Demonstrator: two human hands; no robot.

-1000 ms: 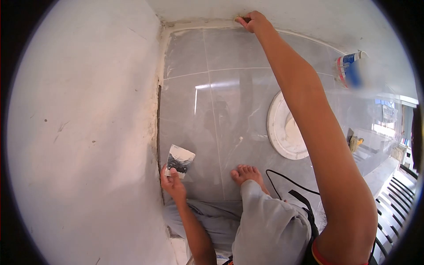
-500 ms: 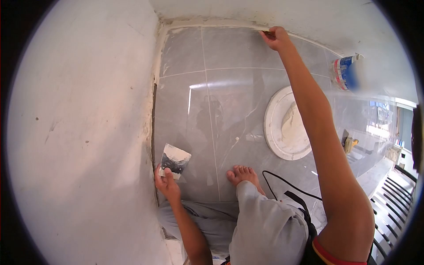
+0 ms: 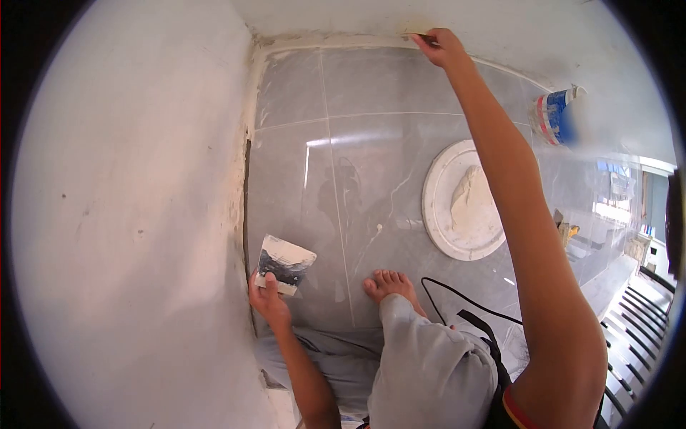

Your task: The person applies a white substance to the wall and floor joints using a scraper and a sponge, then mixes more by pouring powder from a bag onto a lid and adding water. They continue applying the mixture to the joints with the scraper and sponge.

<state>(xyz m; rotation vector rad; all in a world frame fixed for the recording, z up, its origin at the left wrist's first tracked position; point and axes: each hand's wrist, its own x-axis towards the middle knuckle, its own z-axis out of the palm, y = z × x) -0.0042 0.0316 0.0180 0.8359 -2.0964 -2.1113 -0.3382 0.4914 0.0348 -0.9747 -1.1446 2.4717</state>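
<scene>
Your left grip (image 3: 270, 300) is closed on the lower edge of a putty knife (image 3: 286, 263), with the broad blade standing up and away from the fingers. Its face is smeared with dark and white filler. Just to the left of that grip runs the dark gap (image 3: 246, 186) where the white wall (image 3: 128, 214) meets the grey tiled floor (image 3: 357, 157). The blade looks thin, light and a little springy. It is probably slick where the paste is wet, so the clean lower edge where you hold it now is the safest place to keep hold. Your right grip (image 3: 441, 48) is stretched far ahead, pinched narrow on a thin tool (image 3: 420, 36) that is too small to identify. The tool's tip touches the joint (image 3: 343, 41) along the foot of the far wall. It seems slight enough to slip or twist, so a firm fingertip pinch close to the tip suits it. Below that grip, beside your forearm, a round white lid (image 3: 437, 214) lies on the floor with a heap of white filler (image 3: 466, 187) on it. A blue and red can (image 3: 554, 114) stands to the right of the grip, by the wall. Close to your left grip are your bare foot (image 3: 389, 284) and a black cable (image 3: 457, 297).
</scene>
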